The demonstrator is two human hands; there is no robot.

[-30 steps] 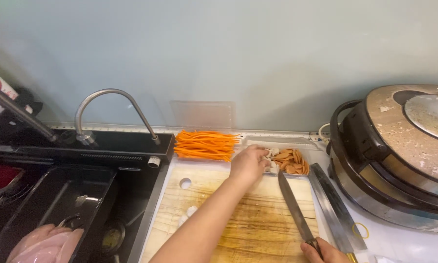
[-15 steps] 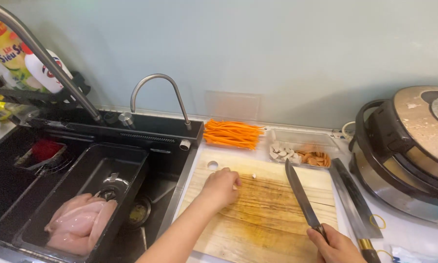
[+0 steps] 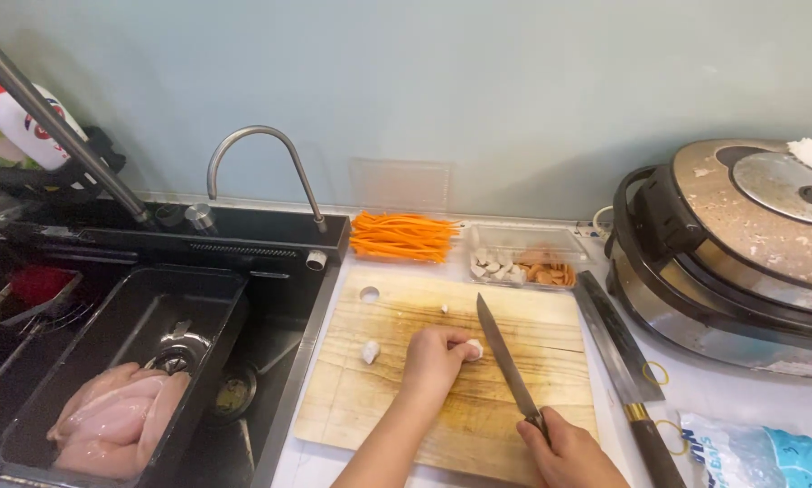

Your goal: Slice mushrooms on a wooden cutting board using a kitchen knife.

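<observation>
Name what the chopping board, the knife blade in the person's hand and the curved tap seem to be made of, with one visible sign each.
Chopping board: wood or bamboo, matt; pale grain lines and darker worn patches. Knife blade: probably steel, smooth grey with a dull sheen. Curved tap: metal, brushed silver-grey look, thin bent tube with soft highlights.

A small pale, roundish food piece [image 3: 474,349] lies on the worn wooden cutting board [image 3: 379,398], touching a long steel-bladed knife [image 3: 505,361] angled beside it.

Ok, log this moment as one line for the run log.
left hand: pins white piece on board | right hand: grips knife, blade beside piece | spare knife right of board
</observation>
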